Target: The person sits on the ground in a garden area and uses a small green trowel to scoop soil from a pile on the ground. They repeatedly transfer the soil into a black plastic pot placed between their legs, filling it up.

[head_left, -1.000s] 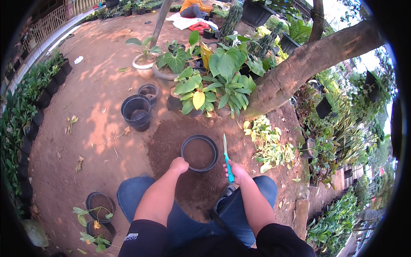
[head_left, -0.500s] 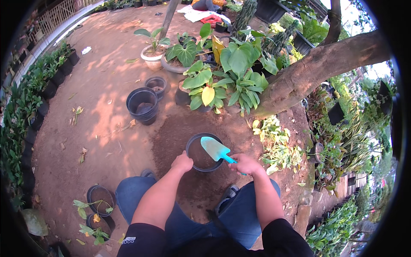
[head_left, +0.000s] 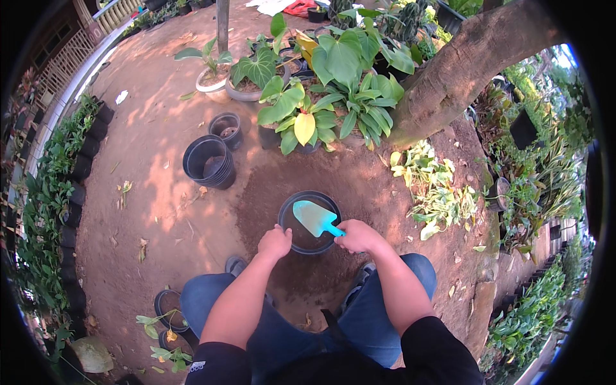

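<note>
My left hand (head_left: 274, 242) grips the left front rim of a round black pot (head_left: 283, 212) that holds dark soil and stands on a dark patch of loose earth. My right hand (head_left: 353, 236) is closed on the handle of a turquoise trowel (head_left: 313, 217), whose broad blade is held flat over the pot, covering part of the soil. Both forearms reach in from below, between my bent knees.
Stacked black pots (head_left: 208, 172) and another pot (head_left: 226, 131) sit farther left. Potted broad-leaved plants (head_left: 343, 58) stand beside a leaning tree trunk (head_left: 449, 77). Cut leafy plants (head_left: 436, 192) lie at right. Plant pots (head_left: 170, 321) are by my left knee; rows (head_left: 51, 250) line the left.
My right hand has turned the trowel from edge-on beside the pot to flat over it, moving inward and up. My left hand stays on the rim; the view has shifted.
</note>
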Demonstrator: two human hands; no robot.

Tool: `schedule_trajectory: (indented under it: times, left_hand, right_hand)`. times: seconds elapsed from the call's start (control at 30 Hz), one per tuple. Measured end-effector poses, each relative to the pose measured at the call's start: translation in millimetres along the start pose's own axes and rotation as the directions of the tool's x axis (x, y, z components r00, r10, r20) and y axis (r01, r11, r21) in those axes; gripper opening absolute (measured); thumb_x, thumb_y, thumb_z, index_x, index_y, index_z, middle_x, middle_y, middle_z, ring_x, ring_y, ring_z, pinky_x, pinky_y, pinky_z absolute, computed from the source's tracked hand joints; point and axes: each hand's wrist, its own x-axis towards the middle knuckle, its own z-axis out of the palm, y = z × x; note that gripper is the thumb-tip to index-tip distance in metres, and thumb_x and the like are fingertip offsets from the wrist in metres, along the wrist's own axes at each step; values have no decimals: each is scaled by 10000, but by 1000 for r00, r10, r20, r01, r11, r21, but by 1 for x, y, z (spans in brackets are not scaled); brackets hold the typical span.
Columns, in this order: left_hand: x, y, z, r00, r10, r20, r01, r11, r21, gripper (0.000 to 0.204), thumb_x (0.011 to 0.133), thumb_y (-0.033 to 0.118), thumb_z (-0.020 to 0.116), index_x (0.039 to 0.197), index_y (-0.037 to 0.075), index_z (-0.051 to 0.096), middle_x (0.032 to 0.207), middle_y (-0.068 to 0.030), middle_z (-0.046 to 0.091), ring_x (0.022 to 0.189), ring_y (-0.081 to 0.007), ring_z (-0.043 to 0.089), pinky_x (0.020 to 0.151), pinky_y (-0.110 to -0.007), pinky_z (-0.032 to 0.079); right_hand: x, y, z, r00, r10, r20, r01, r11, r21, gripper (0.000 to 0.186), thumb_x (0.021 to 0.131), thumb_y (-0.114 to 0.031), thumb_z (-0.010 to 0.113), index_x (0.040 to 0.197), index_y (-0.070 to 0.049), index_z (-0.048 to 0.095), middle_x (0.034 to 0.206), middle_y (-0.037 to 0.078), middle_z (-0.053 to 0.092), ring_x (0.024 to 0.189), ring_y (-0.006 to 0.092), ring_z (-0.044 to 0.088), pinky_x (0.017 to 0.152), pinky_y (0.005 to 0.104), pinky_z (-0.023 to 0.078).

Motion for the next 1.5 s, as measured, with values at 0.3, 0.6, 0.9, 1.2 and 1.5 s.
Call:
schedule_trajectory:
  times: [0.3,0.6,0.9,1.2,1.5]
  left_hand:
    - [-4,11,-3,999,-40,-3,40,997,60,521,923,384,383,1209,-39,487,1087,-244,593,1033,-367,573,887,-440,459]
    - [-4,6,-3,1000,-27,2,27,995,95,556,920,388,387,1279,-36,421,1132,-237,575,1061,-359,559,902,-427,454]
    - [0,2,-1,999,-17,42,13,997,82,579,916,375,405,1339,-18,351,1194,-232,539,1111,-341,530,930,-416,438]
    - [0,2,1,998,-17,60,13,997,80,585,912,367,418,1350,-10,334,1223,-233,517,1120,-344,523,934,-419,436]
    - [3,-1,2,999,-16,45,13,997,79,569,910,361,422,1332,-15,359,1217,-233,522,1120,-347,523,933,-423,437]
  right_hand:
    - [3,8,-19,1000,-20,-13,20,1000,-4,160,767,-133,593,837,9,615,631,57,607,486,143,567,465,288,454]
    - [-2,-1,-28,999,51,15,-52,995,89,176,786,-135,588,869,16,620,660,50,616,489,131,563,438,286,441]
    - [-4,-8,-12,997,70,-21,-69,997,36,185,801,-131,557,866,35,605,659,69,614,494,147,575,452,304,464]
    - [-14,-24,11,995,42,-85,-44,999,-12,224,761,-117,492,778,79,599,596,182,617,564,301,637,577,379,510]
    - [-14,-25,23,975,-48,-218,-7,970,-242,259,771,-154,549,928,43,610,957,240,627,905,349,623,796,420,500]
